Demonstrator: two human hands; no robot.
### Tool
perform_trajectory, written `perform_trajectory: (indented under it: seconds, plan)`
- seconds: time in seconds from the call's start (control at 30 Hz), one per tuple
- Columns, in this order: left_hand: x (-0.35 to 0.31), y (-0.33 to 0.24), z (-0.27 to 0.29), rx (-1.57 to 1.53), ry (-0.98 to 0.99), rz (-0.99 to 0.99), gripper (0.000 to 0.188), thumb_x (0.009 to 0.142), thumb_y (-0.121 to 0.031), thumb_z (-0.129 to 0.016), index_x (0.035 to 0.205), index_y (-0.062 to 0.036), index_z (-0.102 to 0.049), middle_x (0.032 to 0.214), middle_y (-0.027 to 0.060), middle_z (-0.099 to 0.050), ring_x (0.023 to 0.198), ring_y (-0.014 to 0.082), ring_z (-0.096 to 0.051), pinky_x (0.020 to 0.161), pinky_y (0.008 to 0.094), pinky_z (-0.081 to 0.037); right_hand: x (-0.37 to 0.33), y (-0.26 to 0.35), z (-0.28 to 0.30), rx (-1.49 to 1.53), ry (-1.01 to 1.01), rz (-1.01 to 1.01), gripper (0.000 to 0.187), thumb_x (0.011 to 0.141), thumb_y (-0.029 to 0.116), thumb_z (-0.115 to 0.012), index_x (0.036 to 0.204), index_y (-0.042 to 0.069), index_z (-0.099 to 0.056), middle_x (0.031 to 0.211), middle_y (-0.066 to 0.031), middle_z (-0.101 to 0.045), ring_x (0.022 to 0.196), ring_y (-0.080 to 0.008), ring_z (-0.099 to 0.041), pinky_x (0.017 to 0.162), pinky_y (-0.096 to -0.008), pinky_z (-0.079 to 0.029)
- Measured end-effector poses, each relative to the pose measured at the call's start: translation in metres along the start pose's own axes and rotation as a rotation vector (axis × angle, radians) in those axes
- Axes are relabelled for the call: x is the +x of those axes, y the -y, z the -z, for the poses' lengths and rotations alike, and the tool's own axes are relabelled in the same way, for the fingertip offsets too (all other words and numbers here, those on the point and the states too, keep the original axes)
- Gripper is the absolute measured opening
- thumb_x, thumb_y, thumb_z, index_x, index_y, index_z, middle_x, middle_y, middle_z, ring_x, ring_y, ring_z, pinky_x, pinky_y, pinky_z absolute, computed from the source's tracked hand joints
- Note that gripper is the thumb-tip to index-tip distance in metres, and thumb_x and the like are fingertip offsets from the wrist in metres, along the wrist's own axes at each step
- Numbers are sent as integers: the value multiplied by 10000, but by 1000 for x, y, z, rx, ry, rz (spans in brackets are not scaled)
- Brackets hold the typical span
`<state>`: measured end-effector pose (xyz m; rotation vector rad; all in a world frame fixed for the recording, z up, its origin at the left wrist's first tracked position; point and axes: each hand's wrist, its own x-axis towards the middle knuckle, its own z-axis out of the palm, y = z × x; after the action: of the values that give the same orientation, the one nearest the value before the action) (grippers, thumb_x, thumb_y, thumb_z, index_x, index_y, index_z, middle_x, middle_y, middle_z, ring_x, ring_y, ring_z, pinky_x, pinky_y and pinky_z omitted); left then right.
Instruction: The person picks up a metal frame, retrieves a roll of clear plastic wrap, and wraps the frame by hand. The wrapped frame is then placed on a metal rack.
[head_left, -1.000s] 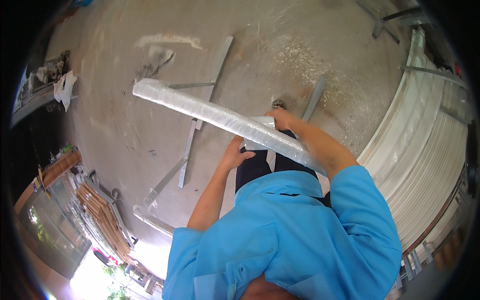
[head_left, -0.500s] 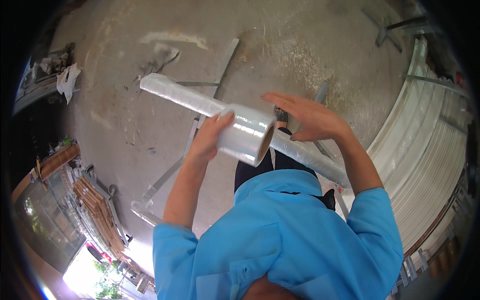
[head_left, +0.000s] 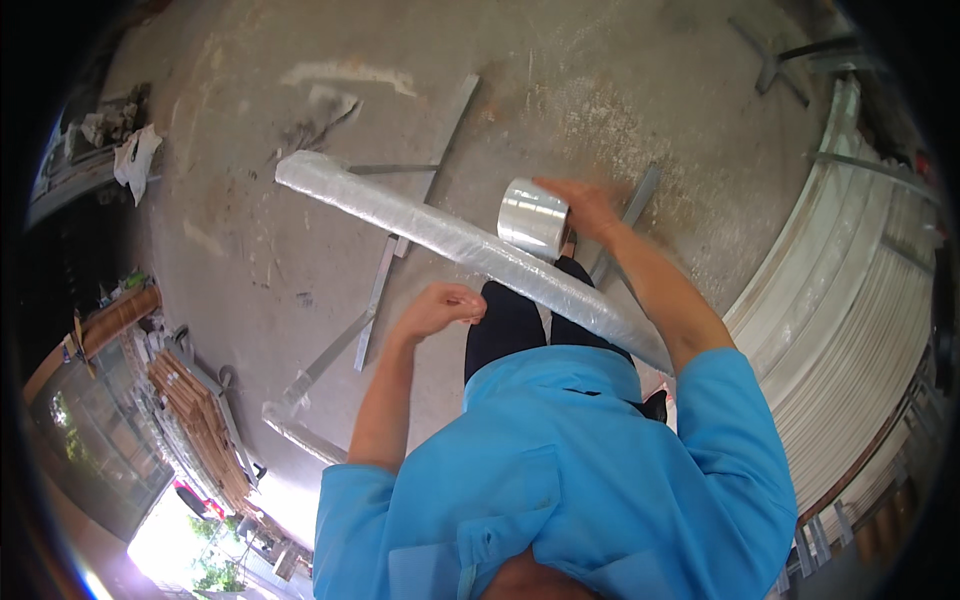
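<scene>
Right hand [head_left: 582, 205] clasped on end of plastic roll [head_left: 532, 218], held beyond wrapped bar [head_left: 450, 236]; left hand [head_left: 440, 308] half-curled, seemingly empty, on near side. Bar seemingly propped on metal stand [head_left: 455, 122], to be kept off floor [head_left: 700, 130].

We take this for a workshop: we see a stained concrete floor [head_left: 230, 120] with pale specks, grey metal stands [head_left: 455, 130] beneath a long bar [head_left: 420, 225] wrapped in clear film, many long white strips [head_left: 800, 400] stacked along the right, and brown boards [head_left: 190, 420] bunched on the left, near a bright opening [head_left: 165, 535] with greenery [head_left: 215, 577] beyond.
</scene>
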<state>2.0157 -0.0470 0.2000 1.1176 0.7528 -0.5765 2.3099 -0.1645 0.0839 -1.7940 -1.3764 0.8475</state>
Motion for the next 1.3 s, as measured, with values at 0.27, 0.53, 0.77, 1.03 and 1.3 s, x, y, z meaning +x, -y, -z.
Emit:
perform_trajectory:
  seconds: [0.27,0.53,0.77,1.03,1.3]
  plan:
    - [46,87,-36,-96,-387,-142,562,782,-209,-731,1261,10,-538,1178,95,-618,1088,190,-561,981,329,-407,-28,-10,-89,360,736,-372,593,770,188,-703,1334,220,-522,1213,-112,-628,1132,-279,-592,935,-366,-466]
    - [-82,-21,-19,-336,-463,-191,388,875,-262,-626,1156,5,-601,1048,59,-639,947,115,-584,840,265,-455,1,86,44,162,593,-116,943,662,138,-739,1475,161,-263,1421,-153,-428,1261,-351,-459,1032,-406,-392]
    - [4,-159,15,-417,-362,-380,446,912,-386,-597,1064,33,-618,934,80,-649,826,116,-591,728,269,-481,15,190,114,-447,71,469,775,625,50,-744,1345,145,-473,1295,-115,-519,1110,-284,-567,895,-391,-510]
    - [-32,-79,17,-266,-257,-375,325,874,-266,-654,1006,31,-647,941,90,-669,885,171,-629,773,300,-491,62,38,34,-496,62,17,492,759,134,-665,1239,149,-558,1029,-129,-650,930,-303,-646,818,-381,-537]
    - [51,98,-10,146,-556,-286,627,699,-197,-800,1252,-26,-557,1301,136,-538,1186,309,-514,992,398,-414,13,-14,-102,222,563,-117,407,763,134,-685,1163,178,-627,1070,-144,-668,1002,-340,-627,856,-406,-486]
